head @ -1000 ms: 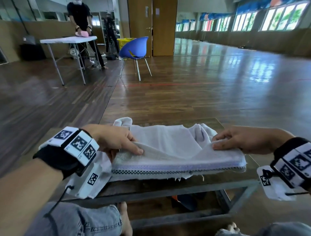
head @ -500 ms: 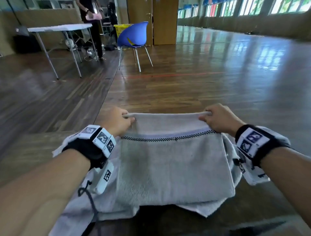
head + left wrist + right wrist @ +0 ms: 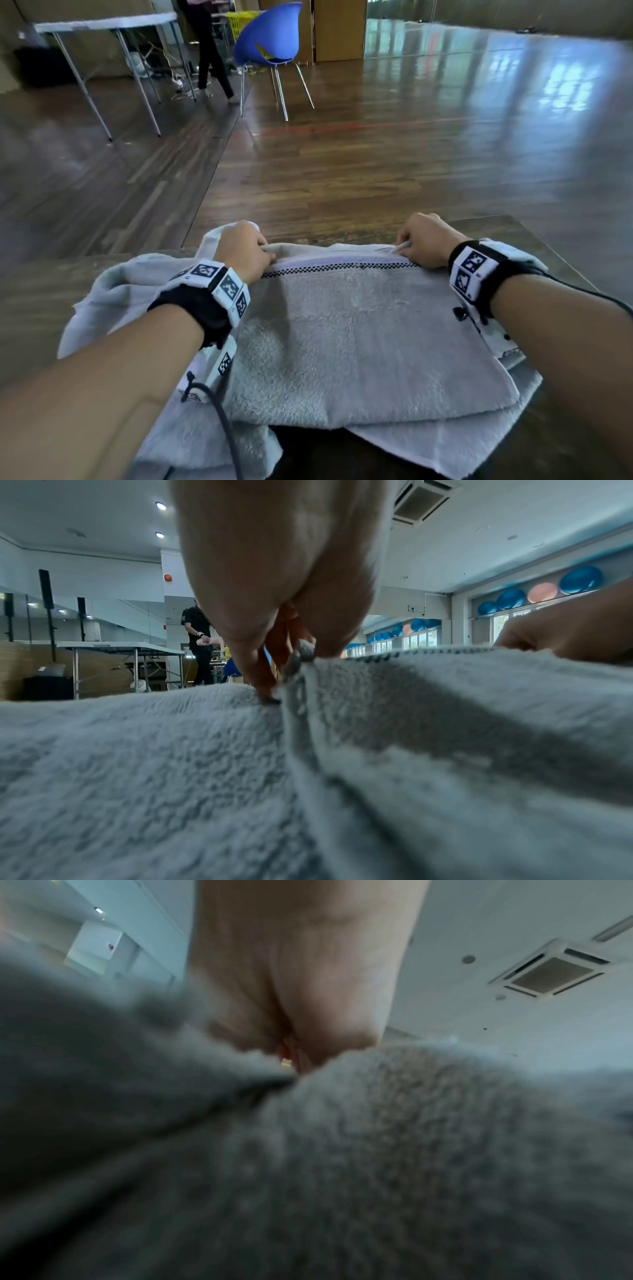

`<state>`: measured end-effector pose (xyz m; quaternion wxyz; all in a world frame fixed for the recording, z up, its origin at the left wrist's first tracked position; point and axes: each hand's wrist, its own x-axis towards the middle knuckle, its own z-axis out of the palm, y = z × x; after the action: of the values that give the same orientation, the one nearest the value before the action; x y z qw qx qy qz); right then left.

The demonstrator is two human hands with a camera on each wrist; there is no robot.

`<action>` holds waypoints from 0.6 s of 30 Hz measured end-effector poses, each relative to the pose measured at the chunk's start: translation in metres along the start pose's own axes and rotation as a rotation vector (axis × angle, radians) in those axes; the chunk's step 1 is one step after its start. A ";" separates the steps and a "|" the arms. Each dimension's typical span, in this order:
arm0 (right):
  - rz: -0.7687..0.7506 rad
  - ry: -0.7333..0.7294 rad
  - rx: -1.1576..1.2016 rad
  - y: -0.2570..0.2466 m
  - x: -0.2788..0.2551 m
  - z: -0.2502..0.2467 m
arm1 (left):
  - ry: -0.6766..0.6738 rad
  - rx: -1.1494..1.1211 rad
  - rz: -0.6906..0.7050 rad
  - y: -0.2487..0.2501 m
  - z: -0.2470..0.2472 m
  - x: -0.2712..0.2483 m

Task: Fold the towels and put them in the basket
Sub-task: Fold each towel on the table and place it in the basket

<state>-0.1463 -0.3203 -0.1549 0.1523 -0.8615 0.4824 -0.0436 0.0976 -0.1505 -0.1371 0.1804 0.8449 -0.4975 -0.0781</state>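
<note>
A pale grey towel [image 3: 359, 342] with a black-and-white checked band lies folded over itself on a dark wooden table [image 3: 513, 228]. My left hand [image 3: 245, 250] pinches its far left corner and my right hand [image 3: 423, 240] pinches its far right corner, both held down near the table's far edge. In the left wrist view my left hand [image 3: 284, 653] pinches a fold of the towel [image 3: 205, 777]. The right wrist view shows my right hand [image 3: 294, 1031] sunk into blurred towel [image 3: 377, 1150]; its fingertips are hidden. No basket near me is in view.
Beyond the table lies a wooden floor with a blue chair [image 3: 267, 41], a yellow basket [image 3: 239, 20] behind it, and a white folding table [image 3: 102, 25] at the far left. A person in black [image 3: 209, 58] stands by that table.
Both hands carried the towel's near edge up and over to the far side, folding it in half. They now press that edge down at the table's far edge.
</note>
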 end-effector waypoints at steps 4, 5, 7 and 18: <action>-0.056 0.226 0.119 -0.011 -0.026 -0.023 | 0.055 -0.035 -0.018 0.016 -0.022 -0.019; -0.084 0.293 0.164 -0.015 -0.037 -0.031 | 0.074 -0.068 -0.036 0.018 -0.026 -0.025; -0.145 0.410 0.249 -0.025 -0.064 -0.049 | 0.112 -0.092 -0.072 0.024 -0.034 -0.036; -0.307 0.492 0.395 -0.048 -0.218 -0.038 | -0.104 -0.334 0.515 0.101 -0.042 -0.129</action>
<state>-0.2312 -0.1209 -0.0882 0.1869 -0.8416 0.3518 -0.3648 -0.0352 -0.0732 -0.0662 0.3051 0.6445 -0.6840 -0.1537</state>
